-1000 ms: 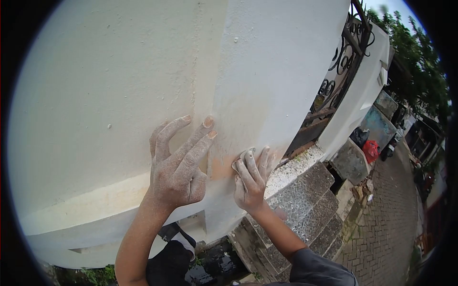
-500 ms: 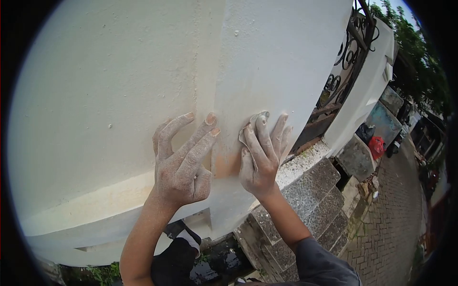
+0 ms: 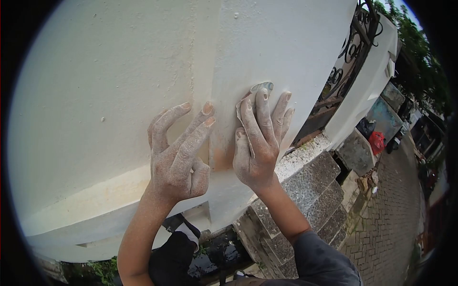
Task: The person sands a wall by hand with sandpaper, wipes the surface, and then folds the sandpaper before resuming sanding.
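Observation:
White dust coats both my hands, which are at a pale painted wall (image 3: 119,86) with small bumps and a vertical raised corner line. My left hand (image 3: 179,152) rests its fingertips near that line, fingers stretched and apart, thumb bent in, nothing held. To its right, my right hand (image 3: 260,143) presses a folded, dusty piece of sandpaper (image 3: 260,87) flat against the wall under its fingers. Most of the sheet is hidden behind the hand; its upper edge shows above the fingertips. A brownish worn patch (image 3: 220,157) shows on the wall between the hands.
A black wrought-iron gate (image 3: 350,52) stands right of the wall. Stone-tiled steps (image 3: 315,195) lie below, beside a dark water-filled drain (image 3: 219,260). Farther right are concrete blocks (image 3: 355,152), a red plastic bag (image 3: 377,142) and a brick-paved lane (image 3: 381,229).
My right hand has slid up the wall with the sandpaper, its fingertips now higher than before. My left hand has shifted slightly up and left, still touching the wall.

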Tool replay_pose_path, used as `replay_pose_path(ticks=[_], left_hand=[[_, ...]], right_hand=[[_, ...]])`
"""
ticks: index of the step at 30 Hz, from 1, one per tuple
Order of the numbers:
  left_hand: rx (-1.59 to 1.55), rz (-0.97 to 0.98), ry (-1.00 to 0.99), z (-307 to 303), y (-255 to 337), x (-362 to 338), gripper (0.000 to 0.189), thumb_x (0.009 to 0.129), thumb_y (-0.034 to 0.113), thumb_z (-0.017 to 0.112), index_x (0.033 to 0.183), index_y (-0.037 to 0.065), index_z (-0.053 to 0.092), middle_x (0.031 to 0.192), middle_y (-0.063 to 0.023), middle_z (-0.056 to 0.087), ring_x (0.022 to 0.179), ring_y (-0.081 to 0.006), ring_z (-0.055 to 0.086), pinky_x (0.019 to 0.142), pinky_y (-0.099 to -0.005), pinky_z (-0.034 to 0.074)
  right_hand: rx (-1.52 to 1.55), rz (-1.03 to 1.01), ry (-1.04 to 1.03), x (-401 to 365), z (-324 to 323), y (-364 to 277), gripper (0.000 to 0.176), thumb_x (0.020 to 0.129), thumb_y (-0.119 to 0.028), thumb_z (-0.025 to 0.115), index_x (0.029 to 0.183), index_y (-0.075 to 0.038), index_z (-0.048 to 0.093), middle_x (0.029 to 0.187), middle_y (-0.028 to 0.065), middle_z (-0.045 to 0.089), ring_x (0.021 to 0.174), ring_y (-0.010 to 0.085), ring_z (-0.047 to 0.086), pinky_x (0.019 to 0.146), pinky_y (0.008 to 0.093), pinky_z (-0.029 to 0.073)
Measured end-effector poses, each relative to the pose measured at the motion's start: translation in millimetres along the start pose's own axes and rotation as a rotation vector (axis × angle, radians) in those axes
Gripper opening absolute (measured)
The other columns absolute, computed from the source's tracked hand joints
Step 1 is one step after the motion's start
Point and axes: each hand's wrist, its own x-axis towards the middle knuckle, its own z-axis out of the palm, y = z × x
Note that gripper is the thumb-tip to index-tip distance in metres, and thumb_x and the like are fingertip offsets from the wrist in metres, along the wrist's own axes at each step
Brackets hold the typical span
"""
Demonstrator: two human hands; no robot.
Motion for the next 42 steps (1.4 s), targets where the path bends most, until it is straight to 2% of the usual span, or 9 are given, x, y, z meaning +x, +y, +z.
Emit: replay_pose_path(ticks=[4,11,14,17,20,23,29,33,42], left_hand=[[0.038,0.021,-0.065,-6.9,0.3,-1.5,0.066,0.053,0.001,0.04,0.119,0.0,0.042,0.116,-0.0211,0.053,0.115,-0.0361,0.039,0.097,-0.0475,0.031],[0.041,0.043,-0.045,-3.8,-2.7,0.5,0.068,0.054,0.002,0.04,0.122,-0.001,0.038,0.117,-0.0214,0.052,0.115,-0.0358,0.038,0.098,-0.0461,0.03],[-0.031,-0.014,-0.03,-3.5,-1.2,-1.6,0.071,0.049,0.0,0.044,0.121,0.004,0.043,0.123,-0.0102,0.051,0.112,-0.0301,0.039,0.096,-0.0477,0.027],[-0.072,-0.038,-0.02,-3.6,-2.2,-2.9,0.072,0.049,0.0,0.044,0.12,0.003,0.043,0.123,-0.0099,0.05,0.112,-0.0303,0.039,0.096,-0.0475,0.026],[-0.012,0.028,-0.058,-4.0,-4.7,-1.3,0.073,0.052,0.004,0.041,0.124,-0.002,0.035,0.118,-0.0221,0.051,0.115,-0.0356,0.038,0.097,-0.0451,0.031],[0.016,-0.005,-0.103,-6.1,-0.6,1.2,0.071,0.054,0.004,0.041,0.124,-0.002,0.034,0.118,-0.0234,0.05,0.116,-0.0355,0.037,0.098,-0.0452,0.03],[-0.092,-0.027,0.097,-3.6,-7.1,-5.4,0.065,0.052,0.002,0.045,0.116,0.002,0.046,0.121,-0.0184,0.05,0.111,-0.0309,0.043,0.095,-0.048,0.028],[-0.035,-0.017,0.103,-2.8,-5.3,-3.3,0.061,0.055,0.003,0.044,0.116,0.002,0.046,0.121,-0.0191,0.05,0.112,-0.0309,0.042,0.094,-0.0465,0.029],[-0.062,0.002,0.198,0.3,-8.3,-4.0,0.057,0.059,0.005,0.043,0.116,0.003,0.046,0.121,-0.0196,0.05,0.114,-0.0296,0.041,0.094,-0.0465,0.027]], right_hand=[[0.02,0.064,-0.19,-78.7,2.7,0.4,0.037,0.07,-0.005,0.059,0.107,-0.011,0.061,0.13,0.009,0.044,0.127,0.0471,0.015,0.098,0.0627,0.0],[0.006,-0.008,0.001,3.8,4.6,-8.7,0.038,0.071,-0.008,0.058,0.109,-0.011,0.06,0.132,0.0092,0.041,0.127,0.0485,0.015,0.098,0.062,-0.002],[0.045,0.029,-0.138,-68.3,8.1,-2.6,0.039,0.071,-0.007,0.058,0.109,-0.013,0.06,0.132,0.0086,0.041,0.127,0.0482,0.013,0.097,0.0624,-0.003],[0.021,-0.004,-0.172,-78.5,13.2,-0.1,0.04,0.07,-0.007,0.058,0.109,-0.013,0.06,0.132,0.0084,0.042,0.127,0.0487,0.013,0.097,0.0623,-0.003],[-0.013,-0.034,-0.102,-36.6,12.4,-7.3,0.04,0.07,-0.008,0.058,0.109,-0.013,0.06,0.131,0.0084,0.043,0.126,0.0494,0.013,0.097,0.0628,-0.003],[0.003,-0.021,-0.103,-18.7,8.4,-13.0,0.038,0.071,-0.009,0.058,0.109,-0.013,0.061,0.13,0.0083,0.044,0.127,0.0488,0.014,0.097,0.0639,-0.002],[-0.004,-0.025,-0.167,-86.1,19.8,-5.7,0.035,0.072,-0.01,0.059,0.107,-0.014,0.061,0.129,0.0076,0.045,0.127,0.0478,0.015,0.097,0.0636,-0.003],[0.034,0.0,0.02,-3.0,18.5,-22.5,0.036,0.072,-0.009,0.059,0.107,-0.013,0.061,0.131,0.0076,0.043,0.126,0.0486,0.016,0.097,0.0633,-0.004],[-0.027,-0.072,-0.151,-52.3,11.3,-8.8,0.034,0.072,-0.011,0.059,0.105,-0.016,0.063,0.128,0.0043,0.046,0.126,0.047,0.018,0.098,0.0636,-0.001]])
